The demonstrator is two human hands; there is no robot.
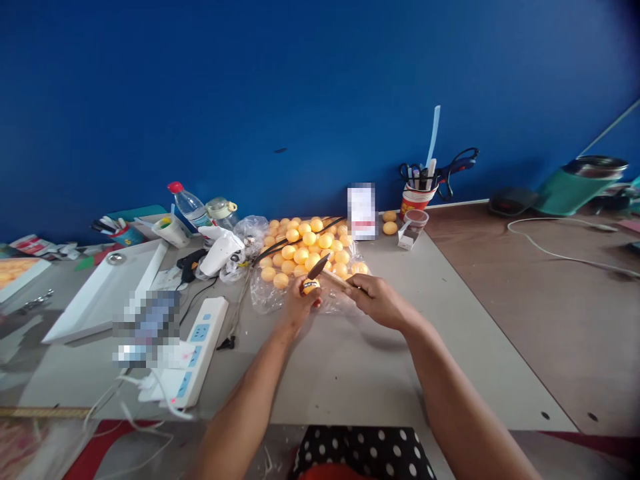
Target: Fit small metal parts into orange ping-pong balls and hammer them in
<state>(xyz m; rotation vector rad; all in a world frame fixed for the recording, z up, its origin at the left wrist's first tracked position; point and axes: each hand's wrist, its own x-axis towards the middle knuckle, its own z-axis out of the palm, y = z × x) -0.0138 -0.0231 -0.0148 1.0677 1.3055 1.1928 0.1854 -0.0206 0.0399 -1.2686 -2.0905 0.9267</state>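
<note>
My left hand (pixel 299 301) is closed around a small orange ball (pixel 311 286) with dark marks on it. My right hand (pixel 376 298) grips a thin tool with a wooden handle and a dark tip (pixel 318 267), and the tip rests at the ball. Both hands hover just above the grey table (pixel 350 373). Right behind them lies a pile of many orange balls (pixel 310 247) on a clear plastic bag.
A white power strip (pixel 195 350) and cables lie at the left, beside a white tray (pixel 105 290) and a glue gun (pixel 220 255). Bottles (pixel 190 203) stand near the blue wall. A red cup with scissors (pixel 416 195) stands at the back right.
</note>
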